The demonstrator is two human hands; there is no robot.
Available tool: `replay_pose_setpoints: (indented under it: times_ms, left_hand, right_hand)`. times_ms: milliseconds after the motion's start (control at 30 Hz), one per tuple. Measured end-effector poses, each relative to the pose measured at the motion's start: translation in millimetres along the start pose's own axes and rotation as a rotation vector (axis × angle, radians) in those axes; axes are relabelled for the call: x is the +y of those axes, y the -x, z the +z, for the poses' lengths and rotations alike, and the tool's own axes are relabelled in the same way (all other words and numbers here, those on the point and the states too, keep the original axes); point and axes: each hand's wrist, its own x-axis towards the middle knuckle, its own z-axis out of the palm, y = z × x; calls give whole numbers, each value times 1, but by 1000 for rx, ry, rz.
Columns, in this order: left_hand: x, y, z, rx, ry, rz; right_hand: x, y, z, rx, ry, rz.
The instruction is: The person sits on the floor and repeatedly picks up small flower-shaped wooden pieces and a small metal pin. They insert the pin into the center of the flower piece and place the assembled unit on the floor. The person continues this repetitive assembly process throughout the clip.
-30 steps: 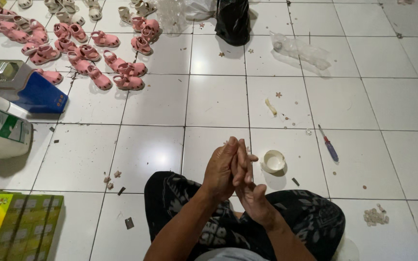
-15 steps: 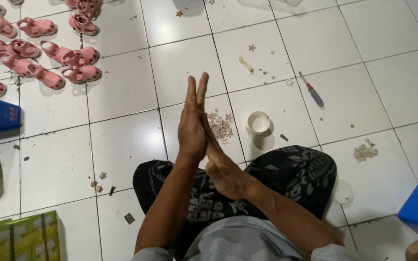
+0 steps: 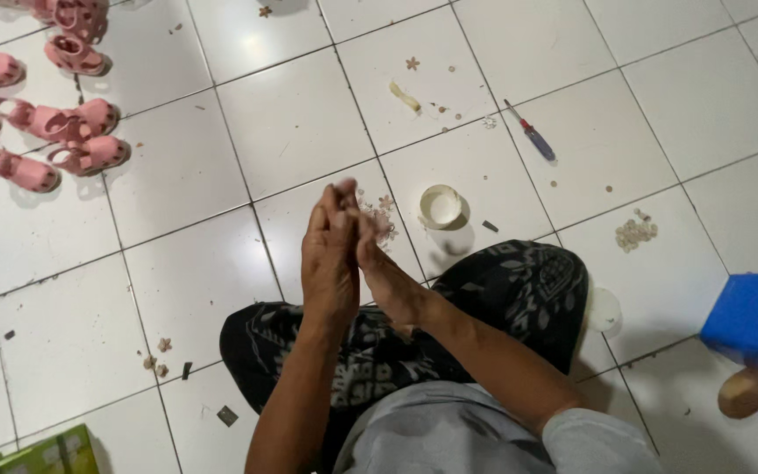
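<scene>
Pressing both palms together above the lap, a person sits cross-legged on a white tiled floor (image 3: 309,132), seen from a head-worn camera looking down; the left hand (image 3: 330,259) stands upright with fingers straight and flat, and the right hand (image 3: 385,272) lies against it, palm to palm, fingers extended; neither hand is curled into a grip, and whether anything small sits pinched between the palms cannot be told, since the contact hides it; the fingertips are blurred.

As a judgement, the hands look to be rubbing or rolling against each other, a step between handling pieces rather than a pick or a placement; any reach from here would call for parting the palms first.

Just beyond the fingertips, on the floor, lies a small heap of pale flower-shaped trims (image 3: 382,219); just right of it stands a small white round cup (image 3: 440,206); farther and to the right lies a screwdriver with a blue and red handle (image 3: 532,133); another little pile of pale pieces (image 3: 635,232) sits well right; pink children's sandals (image 3: 54,145) cluster at the far left; a blue box (image 3: 752,320) stands at the near right; the dark patterned trousers (image 3: 502,290) cover the folded legs beneath the forearms.
</scene>
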Motion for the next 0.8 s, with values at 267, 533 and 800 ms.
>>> replay_pose_setpoints:
  times_ms: [267, 533, 800]
  left_hand:
    - [12, 21, -11, -66, 171, -25]
    - [27, 20, 23, 105, 61, -118]
    - [44, -26, 4, -183, -71, 87]
  right_hand:
    - [9, 17, 5, -77, 15, -270]
    - [12, 27, 4, -223, -497, -248]
    - [-22, 15, 3, -119, 203, -294]
